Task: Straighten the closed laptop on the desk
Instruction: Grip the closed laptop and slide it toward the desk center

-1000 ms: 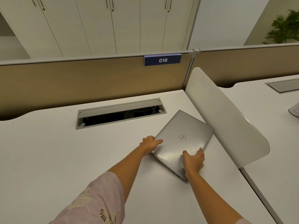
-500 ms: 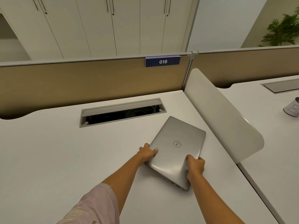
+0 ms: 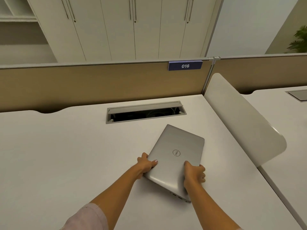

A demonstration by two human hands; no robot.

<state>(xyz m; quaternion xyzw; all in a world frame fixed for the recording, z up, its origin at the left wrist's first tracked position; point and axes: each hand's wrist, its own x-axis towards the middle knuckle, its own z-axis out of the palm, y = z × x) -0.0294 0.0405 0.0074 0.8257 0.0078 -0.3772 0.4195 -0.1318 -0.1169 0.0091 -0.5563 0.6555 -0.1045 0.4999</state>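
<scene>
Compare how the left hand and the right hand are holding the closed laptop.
The left hand grips the laptop at its left edge, while the right hand grips the right edge, nearer the front corner. The left hand's thumb lies flat on the lid; the right hand shows only a thumb tip on the lid. The left arm shows a pale sleeve; the right forearm is bare. Both clasp the laptop, which sits skewed on the desk.

1. One view only: a wide-angle head-worn camera, above the near edge of the white rectangular desk (image 3: 66, 155).
2. It faces forward and down, toward the tan fabric partition panel (image 3: 99, 83) and the cream cabinet doors (image 3: 119, 30) beyond.
3. Range is close: both forearms enter from the bottom edge.
4. Straight lines bow near the frame edges.
</scene>
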